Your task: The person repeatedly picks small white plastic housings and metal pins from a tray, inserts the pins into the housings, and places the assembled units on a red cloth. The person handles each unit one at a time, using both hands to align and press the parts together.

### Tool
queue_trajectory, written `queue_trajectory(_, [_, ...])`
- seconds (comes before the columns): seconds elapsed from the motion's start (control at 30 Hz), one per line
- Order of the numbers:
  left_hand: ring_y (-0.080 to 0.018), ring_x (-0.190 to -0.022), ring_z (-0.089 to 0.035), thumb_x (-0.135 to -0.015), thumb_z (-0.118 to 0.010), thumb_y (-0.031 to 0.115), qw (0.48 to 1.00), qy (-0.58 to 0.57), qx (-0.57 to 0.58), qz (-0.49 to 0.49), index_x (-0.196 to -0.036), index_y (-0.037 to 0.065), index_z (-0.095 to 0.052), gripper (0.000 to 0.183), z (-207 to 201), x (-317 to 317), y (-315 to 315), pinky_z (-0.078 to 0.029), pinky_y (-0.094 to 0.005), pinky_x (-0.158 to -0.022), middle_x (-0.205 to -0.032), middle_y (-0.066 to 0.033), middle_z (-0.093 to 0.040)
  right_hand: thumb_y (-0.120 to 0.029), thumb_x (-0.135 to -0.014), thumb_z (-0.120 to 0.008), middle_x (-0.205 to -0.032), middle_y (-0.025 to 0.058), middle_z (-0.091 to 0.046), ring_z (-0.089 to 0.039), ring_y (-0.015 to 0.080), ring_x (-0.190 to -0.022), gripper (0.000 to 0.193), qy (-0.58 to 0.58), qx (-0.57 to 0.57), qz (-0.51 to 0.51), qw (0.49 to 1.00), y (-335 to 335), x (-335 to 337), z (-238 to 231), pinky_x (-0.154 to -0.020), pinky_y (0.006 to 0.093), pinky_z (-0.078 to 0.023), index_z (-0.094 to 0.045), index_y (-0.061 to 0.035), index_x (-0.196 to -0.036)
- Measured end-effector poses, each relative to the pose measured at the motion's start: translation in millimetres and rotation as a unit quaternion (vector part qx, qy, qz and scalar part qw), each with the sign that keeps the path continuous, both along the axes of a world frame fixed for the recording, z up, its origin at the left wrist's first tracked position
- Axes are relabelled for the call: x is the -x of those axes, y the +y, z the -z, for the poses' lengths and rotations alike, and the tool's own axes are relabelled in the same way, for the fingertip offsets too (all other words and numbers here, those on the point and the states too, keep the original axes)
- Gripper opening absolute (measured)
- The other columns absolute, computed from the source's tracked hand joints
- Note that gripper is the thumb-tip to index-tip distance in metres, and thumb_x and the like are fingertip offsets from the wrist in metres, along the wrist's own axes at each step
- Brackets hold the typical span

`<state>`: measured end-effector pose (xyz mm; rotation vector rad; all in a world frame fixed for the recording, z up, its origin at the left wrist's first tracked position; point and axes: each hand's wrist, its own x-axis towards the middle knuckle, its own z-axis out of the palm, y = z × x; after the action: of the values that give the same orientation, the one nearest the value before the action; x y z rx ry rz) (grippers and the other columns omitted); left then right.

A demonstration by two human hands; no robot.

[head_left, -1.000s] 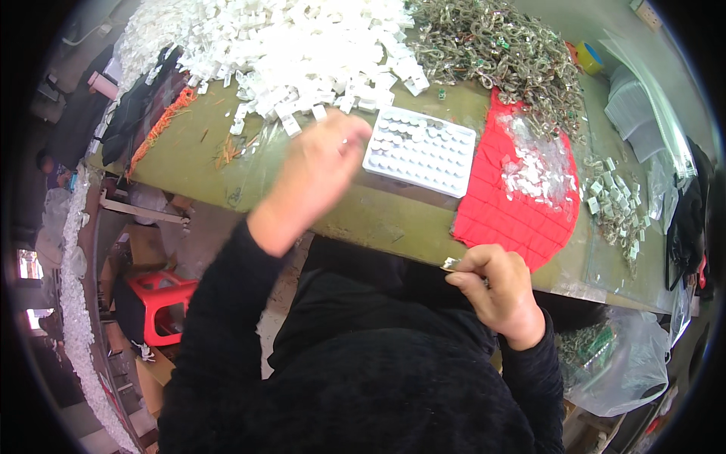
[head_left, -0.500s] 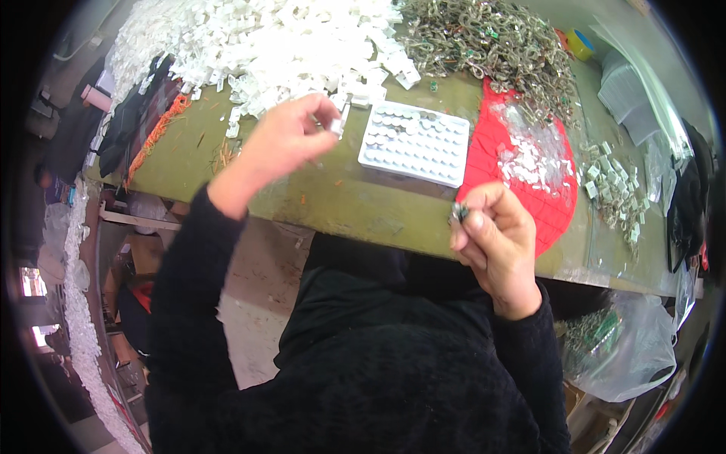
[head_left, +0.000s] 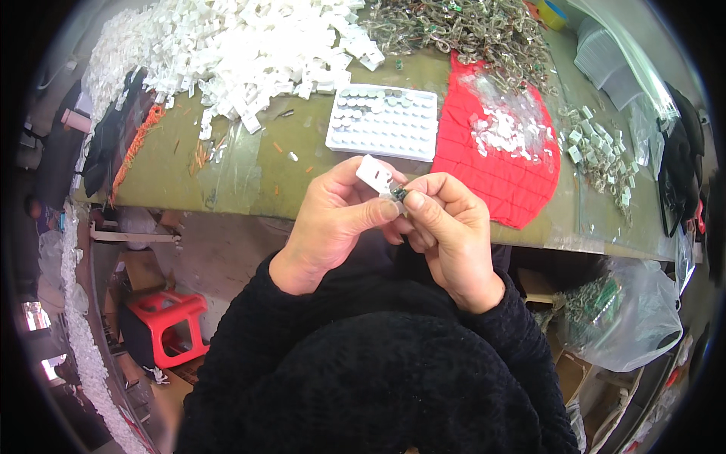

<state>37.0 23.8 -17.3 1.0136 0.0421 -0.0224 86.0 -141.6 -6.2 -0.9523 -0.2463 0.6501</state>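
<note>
A small white plastic case (head_left: 373,173) was near the middle of the frame, tilted, just below the tray and above the near edge of the tabletop (head_left: 257,174). The left hand (head_left: 333,216) pinched it, its fingers closed around the lower part. Just beside it, the right hand (head_left: 454,231) gripped a small green part (head_left: 399,194) between thumb and fingers; whether the part had entered the case was hidden. Half a second earlier the hands were well apart; now they had met, so the work seemed to have passed from collecting single pieces to handling two together.

Above the hands was a white tray (head_left: 378,152) with rows of round bumps, some silvery discs (head_left: 355,94) in its upper part. To its right lay a red cloth (head_left: 484,197) bearing white scraps (head_left: 507,132). A white pile (head_left: 219,53) of similar pieces filled the upper left, a tangled heap (head_left: 469,30) the upper centre-right. A red stool (head_left: 162,333) showed at lower left, a clear bag (head_left: 628,333) at lower right.
</note>
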Motion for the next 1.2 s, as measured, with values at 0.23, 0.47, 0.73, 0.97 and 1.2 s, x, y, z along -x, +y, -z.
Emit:
queue_trajectory(0.23, [-0.0122,-0.080,-0.066,-0.085,-0.074,0.000,0.989,-0.114,-0.086,-0.037,-0.109,0.003,-0.061,0.028,7.7,4.7,-5.4,-0.058,-0.0261,-0.063,-0.100,-0.0069,-0.066,-0.015,-0.099,-0.060,-0.078,0.0039,-0.067,-0.051,0.0036,-0.061,0.016,-0.248,0.147,0.086,0.954,-8.5,16.5,-3.6,-0.056,0.0178,-0.040,-0.065,-0.0009,-0.105])
queue_trajectory(0.47, [-0.0105,-0.073,-0.064,-0.081,-0.079,0.004,0.990,-0.095,-0.092,-0.039,-0.106,0.004,-0.062,0.030,9.6,-0.4,-6.8,-0.052,-0.0212,-0.050,-0.097,-0.0054,-0.066,-0.010,-0.098,-0.061,-0.074,-0.0016,-0.059,-0.046,0.0026,-0.058,0.012,-0.068,0.043,0.035,0.996,-8.8,9.7,2.9,-0.052,0.0179,-0.034,-0.063,-0.0003,-0.106])
queue_trajectory(0.73, [-0.0086,-0.064,-0.060,-0.083,-0.076,0.001,0.996,-0.082,-0.029,0.003,-0.105,0.003,-0.060,0.028,10.0,-3.9,-13.1,-0.047,-0.0201,-0.046,-0.090,-0.0060,-0.065,-0.007,-0.097,-0.062,-0.085,0.0050,-0.067,-0.058,0.0065,-0.063,0.011,-0.294,0.088,0.102,0.946,-11.2,10.7,17.3,-0.056,0.0215,-0.046,-0.064,-0.0010,-0.106])
queue_trajectory(0.97, [-0.0092,-0.058,-0.056,-0.096,-0.057,0.007,0.997,-0.024,0.045,-0.061,-0.115,0.004,-0.054,0.020,11.7,2.0,-25.7,-0.044,-0.0216,-0.050,-0.084,-0.0040,-0.061,0.000,-0.094,-0.062,-0.088,0.0099,-0.069,-0.070,0.0153,-0.076,0.021,-0.333,0.130,0.102,0.928,-9.0,8.1,23.4,-0.064,0.0276,-0.054,-0.055,0.0015,-0.114])
queue_trajectory(1.2, [-0.0051,-0.070,-0.052,-0.095,-0.046,-0.001,0.991,-0.002,0.089,-0.102,-0.113,0.006,-0.051,0.020,1.7,8.6,-42.2,-0.044,-0.0214,-0.059,-0.095,-0.0028,-0.056,0.003,-0.087,-0.066,-0.080,0.0112,-0.067,-0.070,0.0196,-0.069,0.014,-0.393,0.217,0.203,0.870,-1.2,15.4,22.4,-0.059,0.0296,-0.053,-0.056,-0.0008,-0.095])
